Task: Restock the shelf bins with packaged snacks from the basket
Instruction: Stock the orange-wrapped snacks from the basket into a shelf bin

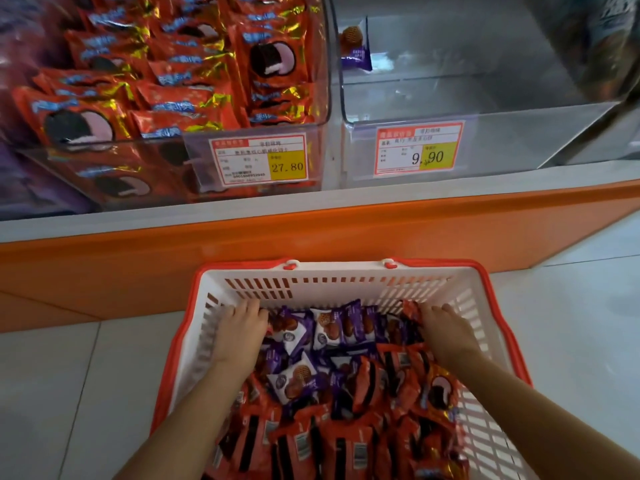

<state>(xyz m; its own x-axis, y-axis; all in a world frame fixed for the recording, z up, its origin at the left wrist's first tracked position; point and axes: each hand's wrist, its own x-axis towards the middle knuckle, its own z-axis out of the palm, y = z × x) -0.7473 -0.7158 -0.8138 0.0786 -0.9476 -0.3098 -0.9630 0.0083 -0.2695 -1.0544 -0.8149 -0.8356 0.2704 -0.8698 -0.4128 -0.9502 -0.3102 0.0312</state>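
A white basket [346, 282] with an orange rim sits on the floor below the shelf, holding purple snack packs [329, 329] at the far end and orange snack packs [346, 441] nearer me. My left hand [239, 327] reaches into the far left corner, fingers down among the purple packs. At the far right my right hand [446, 330] has its fingers curled into the packs; what it holds is hidden. Above, the left clear bin [311, 133] is full of orange packs. The right clear bin [485, 116] holds a single purple pack [356, 50].
Price tags hang on the bin fronts, 27.80 [259, 161] on the left and 9.90 [417, 150] on the right. An orange and white shelf ledge [311, 223] runs between bins and basket. White floor tiles lie on both sides of the basket.
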